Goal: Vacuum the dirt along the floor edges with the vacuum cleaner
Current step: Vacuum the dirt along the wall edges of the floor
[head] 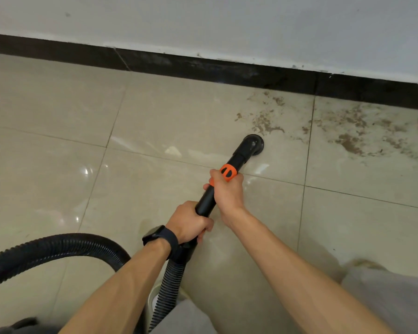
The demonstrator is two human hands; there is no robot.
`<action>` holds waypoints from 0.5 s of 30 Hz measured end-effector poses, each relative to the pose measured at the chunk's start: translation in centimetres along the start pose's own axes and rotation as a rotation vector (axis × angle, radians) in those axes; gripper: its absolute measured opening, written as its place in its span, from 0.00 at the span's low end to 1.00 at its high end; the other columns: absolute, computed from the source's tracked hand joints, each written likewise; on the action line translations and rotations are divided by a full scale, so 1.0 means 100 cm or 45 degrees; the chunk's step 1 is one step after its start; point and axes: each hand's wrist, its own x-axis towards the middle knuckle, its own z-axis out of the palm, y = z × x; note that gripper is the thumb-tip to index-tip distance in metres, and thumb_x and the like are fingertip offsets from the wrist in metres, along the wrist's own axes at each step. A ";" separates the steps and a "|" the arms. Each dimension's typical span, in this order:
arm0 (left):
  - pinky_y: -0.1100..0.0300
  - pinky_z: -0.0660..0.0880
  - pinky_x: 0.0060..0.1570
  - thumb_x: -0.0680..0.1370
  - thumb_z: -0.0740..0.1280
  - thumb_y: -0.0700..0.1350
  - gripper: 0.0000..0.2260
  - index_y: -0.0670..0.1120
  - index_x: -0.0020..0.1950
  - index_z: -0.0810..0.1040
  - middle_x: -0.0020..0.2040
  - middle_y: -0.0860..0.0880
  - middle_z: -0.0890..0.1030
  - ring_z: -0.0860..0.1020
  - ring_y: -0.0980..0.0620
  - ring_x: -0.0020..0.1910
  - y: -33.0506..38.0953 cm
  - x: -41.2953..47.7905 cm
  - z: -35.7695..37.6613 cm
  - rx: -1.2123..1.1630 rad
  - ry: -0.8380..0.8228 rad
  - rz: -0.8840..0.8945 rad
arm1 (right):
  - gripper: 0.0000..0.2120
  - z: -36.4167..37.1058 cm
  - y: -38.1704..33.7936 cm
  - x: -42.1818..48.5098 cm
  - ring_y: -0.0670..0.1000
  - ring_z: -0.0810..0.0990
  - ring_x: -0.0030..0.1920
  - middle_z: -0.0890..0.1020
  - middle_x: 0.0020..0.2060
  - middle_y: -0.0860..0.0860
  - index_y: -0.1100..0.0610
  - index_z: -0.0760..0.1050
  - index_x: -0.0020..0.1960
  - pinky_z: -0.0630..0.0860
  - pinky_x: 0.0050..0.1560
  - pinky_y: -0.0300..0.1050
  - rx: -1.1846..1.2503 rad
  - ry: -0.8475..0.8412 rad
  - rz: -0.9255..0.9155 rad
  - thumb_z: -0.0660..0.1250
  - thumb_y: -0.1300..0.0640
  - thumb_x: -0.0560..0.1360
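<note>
glossy beige tiled floor (58, 131), brown dirt (348, 141) scattered beside black skirting, round nozzle (254, 143) touching tiles

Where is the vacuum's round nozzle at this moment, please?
In the head view, the round nozzle sits on the tiled floor right of centre, just short of the nearest dirt patch, with the black baseboard beyond.
</note>
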 end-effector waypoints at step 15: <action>0.46 0.82 0.33 0.68 0.68 0.41 0.07 0.44 0.44 0.75 0.34 0.42 0.84 0.82 0.47 0.27 0.080 0.021 0.062 0.216 -0.156 0.166 | 0.08 -0.090 -0.032 0.019 0.49 0.78 0.27 0.77 0.32 0.51 0.59 0.72 0.53 0.77 0.29 0.42 0.286 0.429 -0.091 0.68 0.61 0.76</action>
